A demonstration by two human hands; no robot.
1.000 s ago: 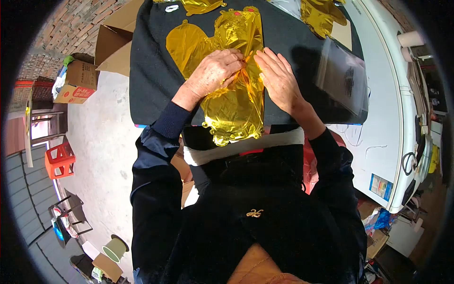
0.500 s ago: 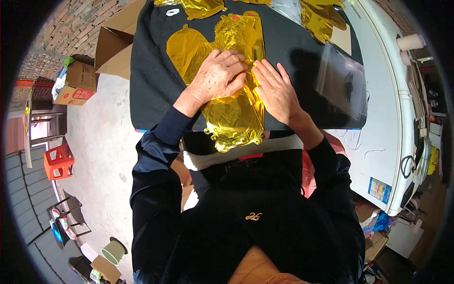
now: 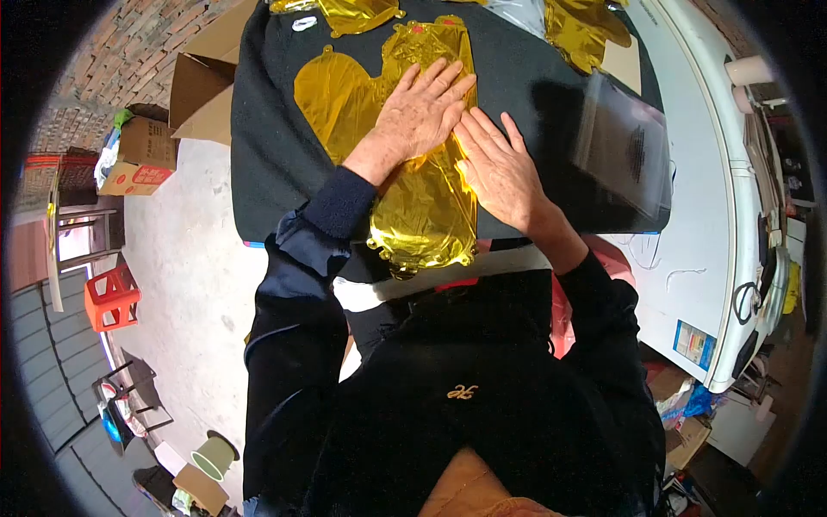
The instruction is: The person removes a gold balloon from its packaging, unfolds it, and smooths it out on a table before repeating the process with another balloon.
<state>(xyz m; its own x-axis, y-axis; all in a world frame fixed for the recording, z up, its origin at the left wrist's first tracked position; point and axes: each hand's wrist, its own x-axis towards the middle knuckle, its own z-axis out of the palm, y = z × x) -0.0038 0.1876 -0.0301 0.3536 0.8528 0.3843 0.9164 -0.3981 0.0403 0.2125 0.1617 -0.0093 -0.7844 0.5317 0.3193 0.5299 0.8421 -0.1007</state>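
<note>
A flat gold foil balloon (image 3: 422, 211) lies on the black cloth in front of me, its lower end hanging over the near edge. Its rounded lobe (image 3: 332, 95) spreads to the left, and small red marks show near its top. My left hand (image 3: 422, 112) rests flat across the middle of the foil, fingers stretched and pointing up and right. Along the right edge of the balloon lies my right hand (image 3: 504, 168), fingers straight and thumb apart. The fingertips of both hands are close together. Neither hand grips anything; the foil beneath them is hidden.
More gold foil pieces (image 3: 357, 13) lie at the far edge of the black-covered table (image 3: 276, 172), with others (image 3: 586, 34) at the far right. A stack of clear plastic sleeves (image 3: 624, 146) is on the right. Cardboard boxes (image 3: 138, 151) and a red stool (image 3: 112, 297) stand at left.
My left hand has gone from curled fingers on the foil to lying flat, a little farther up. The right hand stays at the balloon's right edge.
</note>
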